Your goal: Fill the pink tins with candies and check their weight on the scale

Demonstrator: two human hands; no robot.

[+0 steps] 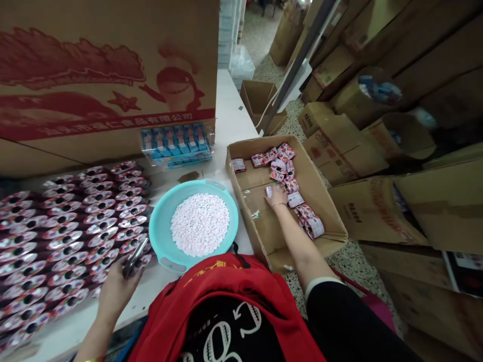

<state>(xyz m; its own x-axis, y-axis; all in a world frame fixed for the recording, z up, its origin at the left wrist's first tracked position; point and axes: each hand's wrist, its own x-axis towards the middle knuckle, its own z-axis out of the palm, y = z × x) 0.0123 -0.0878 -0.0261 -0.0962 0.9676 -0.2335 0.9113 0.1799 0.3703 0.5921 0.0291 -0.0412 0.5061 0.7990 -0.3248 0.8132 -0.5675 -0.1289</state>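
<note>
My left hand (116, 289) is closed around a shiny metal tool (136, 255), whose exact kind is hard to make out. It hovers over the near right corner of the rows of small printed packs (71, 246), which stand with dark oval holes facing up. Inside an open cardboard box (260, 231) is my right hand (278, 197), its fingers closed on a small printed pack (269, 191). More pink and red packs (290, 173) lie loosely around that hand. Between my hands sits a turquoise basin (160, 221) holding many small white candies (199, 224).
A large printed carton (109, 65) stands along the back of the white table (228, 105). Blue packs in clear plastic (177, 143) lie against it. To the right, several cardboard boxes (339, 146) crowd the speckled floor, and a grey post (298, 65) rises beyond the table.
</note>
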